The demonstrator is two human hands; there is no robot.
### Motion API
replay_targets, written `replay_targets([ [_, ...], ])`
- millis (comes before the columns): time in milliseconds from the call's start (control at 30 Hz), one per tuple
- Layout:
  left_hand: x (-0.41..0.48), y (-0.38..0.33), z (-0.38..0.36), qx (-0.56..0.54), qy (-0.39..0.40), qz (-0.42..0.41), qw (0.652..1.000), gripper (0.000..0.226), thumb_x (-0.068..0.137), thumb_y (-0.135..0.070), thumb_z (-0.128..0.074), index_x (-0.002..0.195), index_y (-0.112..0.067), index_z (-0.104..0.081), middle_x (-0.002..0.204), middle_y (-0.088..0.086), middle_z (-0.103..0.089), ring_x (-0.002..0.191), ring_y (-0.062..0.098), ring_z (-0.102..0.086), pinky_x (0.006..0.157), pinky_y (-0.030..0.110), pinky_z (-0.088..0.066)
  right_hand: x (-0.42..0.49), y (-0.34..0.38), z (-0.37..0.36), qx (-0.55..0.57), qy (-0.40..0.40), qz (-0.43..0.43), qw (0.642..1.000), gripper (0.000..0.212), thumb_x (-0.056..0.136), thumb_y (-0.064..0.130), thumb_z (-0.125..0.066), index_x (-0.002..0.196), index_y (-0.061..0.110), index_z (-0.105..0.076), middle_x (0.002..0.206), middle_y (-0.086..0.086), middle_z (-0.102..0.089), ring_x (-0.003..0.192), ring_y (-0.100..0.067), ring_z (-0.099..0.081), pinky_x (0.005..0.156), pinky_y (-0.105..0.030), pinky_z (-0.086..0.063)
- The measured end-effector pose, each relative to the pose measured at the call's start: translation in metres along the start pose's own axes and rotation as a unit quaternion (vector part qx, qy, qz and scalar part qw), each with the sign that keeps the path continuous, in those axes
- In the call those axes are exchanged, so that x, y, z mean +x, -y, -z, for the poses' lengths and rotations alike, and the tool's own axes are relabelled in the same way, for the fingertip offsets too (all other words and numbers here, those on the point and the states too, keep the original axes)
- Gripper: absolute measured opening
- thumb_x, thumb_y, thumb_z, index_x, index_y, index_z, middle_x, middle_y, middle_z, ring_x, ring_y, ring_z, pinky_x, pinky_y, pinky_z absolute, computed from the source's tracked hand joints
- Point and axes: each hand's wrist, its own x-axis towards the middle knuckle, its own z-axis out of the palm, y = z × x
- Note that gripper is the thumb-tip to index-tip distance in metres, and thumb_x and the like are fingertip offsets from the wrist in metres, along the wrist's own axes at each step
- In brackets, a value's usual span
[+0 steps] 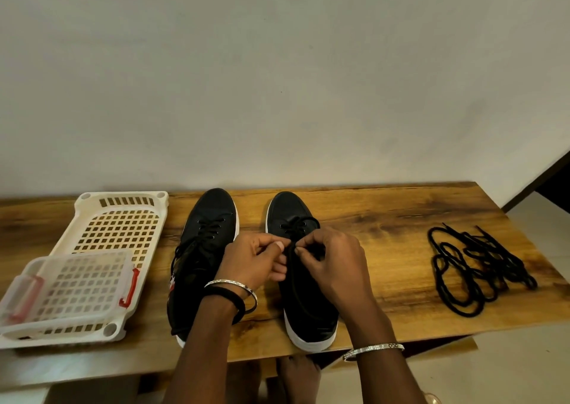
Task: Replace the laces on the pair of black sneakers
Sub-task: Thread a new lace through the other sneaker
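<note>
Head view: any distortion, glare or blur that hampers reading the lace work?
Head view: wide-angle bending bows the table edges; light is soft, no glare; the clear container at left looks smeared; the left hand and right hand are sharp, but the lace they pinch merges with the right sneaker.

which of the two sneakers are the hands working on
The sneaker nearer the loose pile of laces: both the left hand and right hand pinch its lace. The other sneaker, beside the white basket, has no fingers at its laces.
</note>
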Motion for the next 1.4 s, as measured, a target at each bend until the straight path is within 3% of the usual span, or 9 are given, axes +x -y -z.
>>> replay_targets([
  [267,0.006,0.005,-0.014,0.119,-0.057,-0.081,0.988,0.009,0.091,-0.012,-0.068,0.089,-0.02,-0.071,0.062,0.0,-0.069,0.053,0.013,-0.069,0.06,0.035,-0.062,0.001,-0.004,0.001,0.04,-0.008,-0.012,0.999,0.011,0.082,0.027,-0.082,0.092,0.029,-0.08,0.095,0.013,-0.071,0.088,-0.006,-0.063,0.075,-0.033,-0.054],
  [467,0.004,-0.002,-0.006,0.136,-0.113,-0.128,0.976,0.008,0.099,-0.015,-0.053,0.093,-0.013,-0.056,0.072,0.004,-0.068,0.054,0.011,-0.069,0.055,0.031,-0.06,0.0,-0.009,0.009,0.063,0.001,-0.024,0.998,0.022,0.078,0.017,-0.084,0.09,0.033,-0.074,0.088,0.02,-0.064,0.084,0.005,-0.059,0.066,-0.011,-0.041],
  [600,0.004,-0.018,0.007,-0.147,-0.149,-0.12,0.97,0.017,0.104,-0.011,-0.038,0.092,-0.009,-0.049,0.088,0.011,-0.073,0.082,0.022,-0.074,0.068,0.026,-0.059,0.0,-0.014,0.01,0.114,-0.002,-0.018,0.993,0.027,0.075,0.01,-0.083,0.088,0.032,-0.075,0.082,0.022,-0.062,0.084,0.004,-0.06,0.069,-0.019,-0.049],
  [733,-0.004,-0.028,0.013,-0.377,-0.105,-0.08,0.917,0.021,0.102,-0.01,-0.034,0.086,-0.012,-0.048,0.058,0.007,-0.055,0.046,0.02,-0.049,0.052,0.033,-0.051,0.0,-0.017,0.011,0.151,-0.012,-0.03,0.988,0.032,0.072,0.003,-0.078,0.086,0.031,-0.071,0.072,0.014,-0.062,0.059,-0.003,-0.055,0.058,-0.022,-0.046],
  [833,-0.003,-0.021,0.02,-0.082,-0.151,-0.143,0.975,0.017,0.099,-0.02,-0.049,0.085,-0.02,-0.058,0.056,-0.004,-0.05,0.048,0.018,-0.04,0.047,0.029,-0.036,-0.001,-0.018,0.013,0.162,-0.019,-0.033,0.986,0.034,0.072,0.005,-0.078,0.089,0.032,-0.067,0.071,0.011,-0.062,0.056,-0.004,-0.054,0.056,-0.02,-0.043],
  [967,-0.005,-0.015,0.014,0.346,-0.061,-0.175,0.92,0.017,0.085,-0.053,-0.067,0.089,-0.036,-0.068,0.08,-0.014,-0.064,0.076,0.006,-0.061,0.067,0.029,-0.053,-0.001,-0.018,0.015,0.162,-0.024,-0.023,0.986,0.033,0.073,0.01,-0.079,0.093,0.032,-0.067,0.071,0.009,-0.062,0.06,-0.004,-0.057,0.055,-0.017,-0.043],
  [1067,-0.004,-0.012,0.005,0.417,-0.064,-0.166,0.891,0.019,0.09,-0.05,-0.062,0.084,-0.031,-0.065,0.082,-0.012,-0.059,0.078,0.01,-0.058,0.067,0.032,-0.05,0.0,-0.018,0.016,0.164,-0.02,-0.022,0.986,0.033,0.074,0.009,-0.08,0.094,0.032,-0.068,0.074,0.01,-0.063,0.061,-0.003,-0.056,0.056,-0.017,-0.043],
  [1267,-0.003,-0.018,0.006,0.038,-0.043,-0.151,0.987,0.031,0.103,-0.04,-0.043,0.091,-0.025,-0.067,0.098,-0.001,-0.064,0.085,0.013,-0.057,0.078,0.03,-0.042,0.0,-0.02,0.014,0.105,-0.013,-0.026,0.994,0.047,0.07,0.028,-0.082,0.106,0.046,-0.058,0.11,0.023,-0.056,0.102,-0.009,-0.053,0.092,-0.051,-0.049],
  [1400,-0.007,-0.03,0.015,-0.35,-0.008,-0.115,0.93,0.033,0.106,-0.033,-0.039,0.082,-0.016,-0.052,0.062,0.002,-0.048,0.054,0.018,-0.05,0.068,0.038,-0.057,-0.001,-0.024,0.018,0.136,0.0,-0.053,0.989,0.057,0.07,0.035,-0.087,0.116,0.047,-0.054,0.118,0.023,-0.055,0.102,-0.005,-0.056,0.09,-0.047,-0.053],
])
